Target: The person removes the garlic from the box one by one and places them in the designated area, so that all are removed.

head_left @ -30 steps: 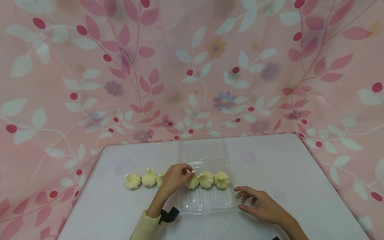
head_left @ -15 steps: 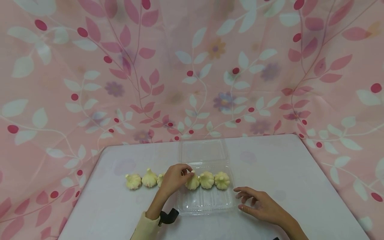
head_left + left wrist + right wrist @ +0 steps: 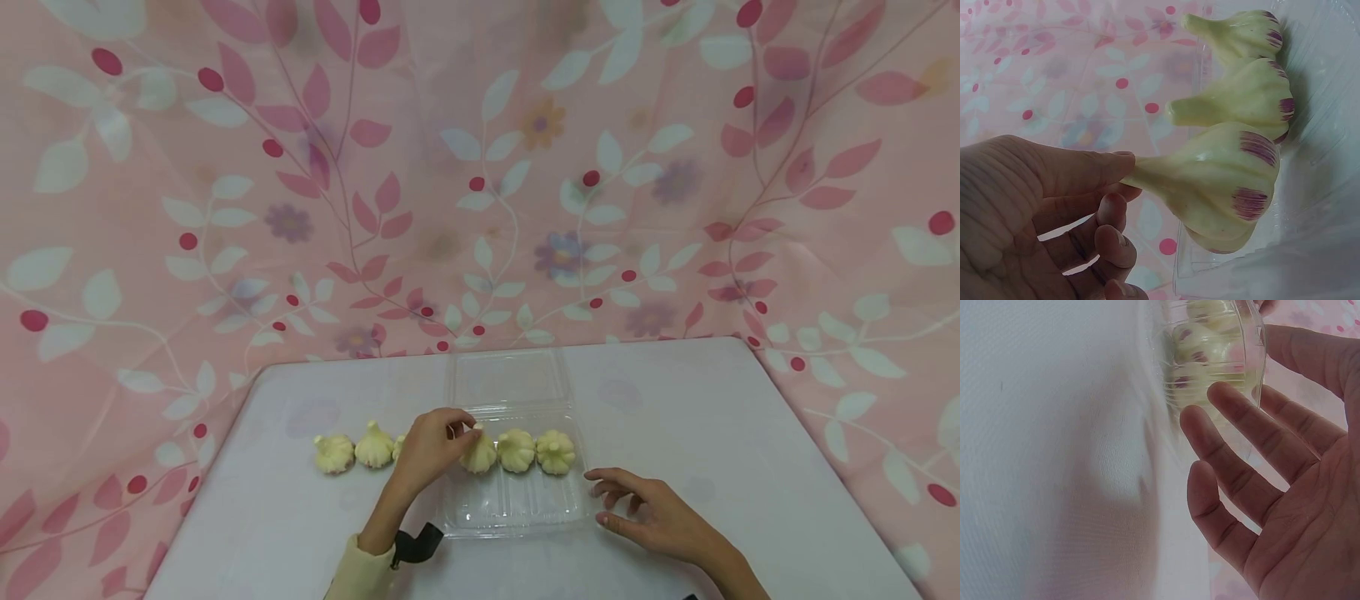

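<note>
My left hand (image 3: 431, 448) pinches the stem of a garlic bulb (image 3: 1219, 181) between thumb and forefinger, at the left side of a clear plastic clamshell box (image 3: 517, 504). Purple streaks mark the bulb's base in the left wrist view. Two more bulbs, a middle one (image 3: 517, 451) and a right one (image 3: 556, 452), sit beside it in the box in a row. Just off the box's right edge, my right hand (image 3: 652, 512) holds nothing, its fingers loosely bent. In the right wrist view its fingers (image 3: 1254, 431) are spread near the box wall.
Left of the box, garlic bulbs stand in a row on the white table (image 3: 675, 400): one at the far left (image 3: 333, 453), another (image 3: 373, 446), and one partly behind my left hand. The box's lid (image 3: 510, 377) lies open towards the floral curtain (image 3: 480, 167).
My left hand and the pinched garlic bulb have shifted slightly left, opening a small gap from the middle bulb. The right hand stays in place.
</note>
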{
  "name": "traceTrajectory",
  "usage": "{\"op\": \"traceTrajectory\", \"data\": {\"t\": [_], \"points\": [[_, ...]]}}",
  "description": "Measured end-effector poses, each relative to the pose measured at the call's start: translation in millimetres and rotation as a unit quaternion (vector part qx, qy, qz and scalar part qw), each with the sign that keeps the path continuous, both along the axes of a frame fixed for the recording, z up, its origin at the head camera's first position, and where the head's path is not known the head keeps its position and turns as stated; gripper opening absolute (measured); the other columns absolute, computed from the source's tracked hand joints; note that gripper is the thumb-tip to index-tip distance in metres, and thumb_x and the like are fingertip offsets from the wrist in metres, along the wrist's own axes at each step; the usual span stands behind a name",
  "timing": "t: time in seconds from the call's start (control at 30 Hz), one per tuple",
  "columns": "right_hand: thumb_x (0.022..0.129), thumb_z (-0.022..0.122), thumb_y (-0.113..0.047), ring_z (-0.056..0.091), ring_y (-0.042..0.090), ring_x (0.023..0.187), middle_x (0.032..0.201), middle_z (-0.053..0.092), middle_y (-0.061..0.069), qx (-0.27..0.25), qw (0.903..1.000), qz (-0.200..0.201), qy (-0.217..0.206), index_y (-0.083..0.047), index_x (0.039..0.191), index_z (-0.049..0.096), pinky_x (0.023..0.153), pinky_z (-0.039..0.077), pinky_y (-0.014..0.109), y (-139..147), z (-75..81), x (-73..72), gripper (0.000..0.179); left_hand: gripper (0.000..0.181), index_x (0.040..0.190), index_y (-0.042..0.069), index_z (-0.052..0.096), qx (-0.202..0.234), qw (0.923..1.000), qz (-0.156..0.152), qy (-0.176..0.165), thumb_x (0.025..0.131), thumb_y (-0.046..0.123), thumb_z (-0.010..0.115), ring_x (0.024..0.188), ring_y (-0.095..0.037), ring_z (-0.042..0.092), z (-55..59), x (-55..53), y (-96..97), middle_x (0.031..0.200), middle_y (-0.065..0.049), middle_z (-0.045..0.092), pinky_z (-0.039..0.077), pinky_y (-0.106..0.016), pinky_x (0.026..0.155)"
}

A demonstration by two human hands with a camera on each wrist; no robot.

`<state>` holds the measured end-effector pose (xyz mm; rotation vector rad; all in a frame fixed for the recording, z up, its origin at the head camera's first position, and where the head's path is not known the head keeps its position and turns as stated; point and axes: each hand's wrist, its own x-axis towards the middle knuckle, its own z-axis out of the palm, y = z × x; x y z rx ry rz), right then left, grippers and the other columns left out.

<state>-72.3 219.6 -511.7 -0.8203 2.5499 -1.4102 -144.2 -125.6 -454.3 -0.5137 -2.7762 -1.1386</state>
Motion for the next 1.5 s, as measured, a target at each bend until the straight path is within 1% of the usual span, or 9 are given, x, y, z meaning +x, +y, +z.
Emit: {"op": "traceTrajectory", "data": {"t": [0.37,0.47,0.6,1.03,1.5], "points": [[0.091,0.073,-0.021,0.062,0.008,0.086,0.106,0.069,-0.001,0.003,1.0000,-0.003,-0.004,-0.013,0.133,0.057,0.066,0.051,0.031,0,0.8,0.3,0.046,0.006,0.087,0.011,0.074,0.029,0.9990,0.017,0.030,0.083,0.011,0.079,0.064,-0.008,0.052,2.6,2.6,-4.5,0.071,0.010,0.056,0.045,-0.025,0.058],[0.091,0.073,-0.021,0.062,0.008,0.086,0.106,0.069,-0.001,0.002,1.0000,-0.001,-0.006,-0.013,0.133,0.057,0.066,0.050,0.031,0,0.6,0.7,0.046,0.006,0.087,0.011,0.074,0.039,0.9982,0.017,0.041,0.083,0.010,0.079,0.065,-0.008,0.052,2.9,2.7,-6.1,0.071,0.010,0.056,0.046,-0.025,0.060],[0.091,0.073,-0.021,0.062,0.008,0.085,0.106,0.069,-0.001,0.000,1.0000,0.000,-0.002,-0.013,0.133,0.057,0.065,0.050,0.030,0,-0.1,0.7,0.046,0.007,0.087,0.011,0.074,0.049,0.9975,0.019,0.048,0.083,0.011,0.079,0.065,-0.009,0.052,4.6,3.5,-8.0,0.071,0.010,0.056,0.046,-0.026,0.060],[0.092,0.073,-0.023,0.062,0.008,0.086,0.106,0.069,-0.002,0.004,1.0000,-0.003,-0.007,-0.014,0.133,0.057,0.066,0.051,0.030,1,-1.3,0.3,0.045,0.008,0.088,0.010,0.074,0.071,0.9963,0.020,0.044,0.083,0.009,0.080,0.066,-0.011,0.052,7.9,6.5,-12.1,0.072,0.007,0.056,0.045,-0.025,0.059],[0.092,0.072,-0.024,0.062,0.008,0.085,0.105,0.068,-0.002,0.010,0.9999,-0.004,-0.007,-0.015,0.134,0.057,0.066,0.050,0.030,1,-1.5,-0.3,0.045,0.009,0.091,0.011,0.074,0.081,0.9956,0.034,0.032,0.084,0.012,0.080,0.067,-0.012,0.054,12.8,9.3,-21.0,0.073,0.008,0.056,0.047,-0.025,0.060]]}}
